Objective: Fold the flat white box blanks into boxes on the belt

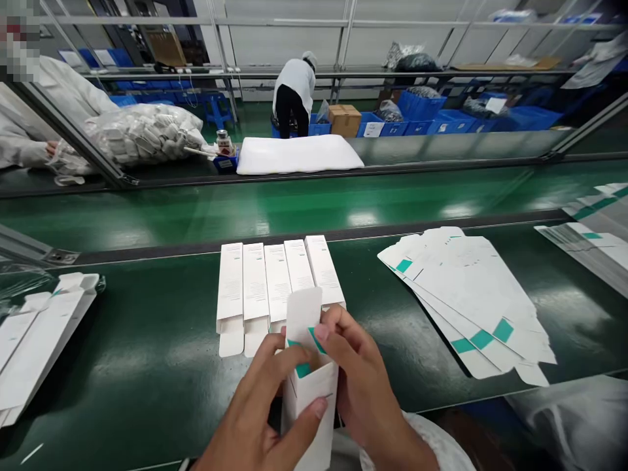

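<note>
A white cardboard box (314,405) with green-marked flaps stands upright between my hands, its end facing up with a long tab raised. My left hand (267,402) grips the box's left side, thumb across the front face and index finger at a green flap. At the right side, my right hand (366,386) pinches the other green flap between thumb and fingers. Just beyond, several formed white boxes (229,281) lie side by side on the dark green work surface (161,366), their near-end tabs sticking out. The lower end of the held box is partly out of frame.
Flat unfolded cartons (466,288) are fanned out at the right, with another stack (593,248) farther right. More flat cartons (44,340) lie at the left. Across a green belt are a white foam sheet (299,155), a bulging plastic bag (142,134) and two people in white.
</note>
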Motion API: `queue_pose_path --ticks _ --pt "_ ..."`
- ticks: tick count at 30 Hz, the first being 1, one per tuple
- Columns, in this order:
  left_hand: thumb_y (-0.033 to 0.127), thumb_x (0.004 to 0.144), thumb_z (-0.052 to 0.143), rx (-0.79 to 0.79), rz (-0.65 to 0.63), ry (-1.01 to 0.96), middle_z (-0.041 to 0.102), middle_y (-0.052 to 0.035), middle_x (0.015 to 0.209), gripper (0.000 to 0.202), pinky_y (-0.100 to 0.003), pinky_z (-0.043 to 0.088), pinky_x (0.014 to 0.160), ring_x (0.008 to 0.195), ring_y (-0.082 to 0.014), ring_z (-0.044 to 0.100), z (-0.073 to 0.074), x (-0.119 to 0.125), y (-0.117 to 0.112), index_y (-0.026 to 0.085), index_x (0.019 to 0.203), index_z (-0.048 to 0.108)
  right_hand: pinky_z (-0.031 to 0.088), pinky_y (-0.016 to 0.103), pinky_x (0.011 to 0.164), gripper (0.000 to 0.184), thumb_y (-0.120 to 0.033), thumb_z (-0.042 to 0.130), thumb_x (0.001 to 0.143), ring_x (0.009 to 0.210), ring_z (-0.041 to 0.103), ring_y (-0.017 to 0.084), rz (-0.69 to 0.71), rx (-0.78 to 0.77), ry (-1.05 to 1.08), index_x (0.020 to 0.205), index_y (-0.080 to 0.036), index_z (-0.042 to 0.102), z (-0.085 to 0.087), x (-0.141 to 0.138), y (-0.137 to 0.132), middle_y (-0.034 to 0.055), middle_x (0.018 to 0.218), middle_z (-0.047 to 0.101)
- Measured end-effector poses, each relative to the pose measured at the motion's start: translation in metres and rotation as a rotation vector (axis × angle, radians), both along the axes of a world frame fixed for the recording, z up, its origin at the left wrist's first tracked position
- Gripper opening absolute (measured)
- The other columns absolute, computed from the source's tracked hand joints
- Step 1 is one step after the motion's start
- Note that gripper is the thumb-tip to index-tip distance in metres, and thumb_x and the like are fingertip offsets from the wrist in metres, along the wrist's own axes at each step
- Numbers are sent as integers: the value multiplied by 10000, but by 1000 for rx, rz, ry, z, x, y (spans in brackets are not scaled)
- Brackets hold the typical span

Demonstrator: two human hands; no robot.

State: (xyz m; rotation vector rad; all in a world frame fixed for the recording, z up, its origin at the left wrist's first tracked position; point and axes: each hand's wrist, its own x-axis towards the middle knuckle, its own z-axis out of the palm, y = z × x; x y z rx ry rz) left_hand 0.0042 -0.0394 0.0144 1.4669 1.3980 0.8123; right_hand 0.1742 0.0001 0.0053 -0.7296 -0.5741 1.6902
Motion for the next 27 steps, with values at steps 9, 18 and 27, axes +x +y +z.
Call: queue_pose_path --ticks 9,18,27 --pt "513 961 863 -14 163 -64 576 -122 1690 721 -413 772 770 947 -276 868 1 -27 -5 405 1564 483 594 375 1169 238 -398 758 1097 1384 744 243 228 234 -182 1322 -371 832 11 6 -1 42 1457 807" --pt "503 964 859 -175 251 -226 793 -49 1433 829 -363 700 798 898 -209 846 15 -10 5 443 1542 268 660 352 1123 185 -293 877 1021 1330 789 228 230 274 -360 1180 -387 886 3 4 11 15 1385 851" --pt "442 1020 860 -95 92 -338 768 16 1389 731 -324 668 778 901 -172 828 -2 -17 9 543 1524 340 646 289 1138 196 -334 774 1104 1315 805 212 170 289 -323 1237 -390 907 6 8 18 -12 1343 870"
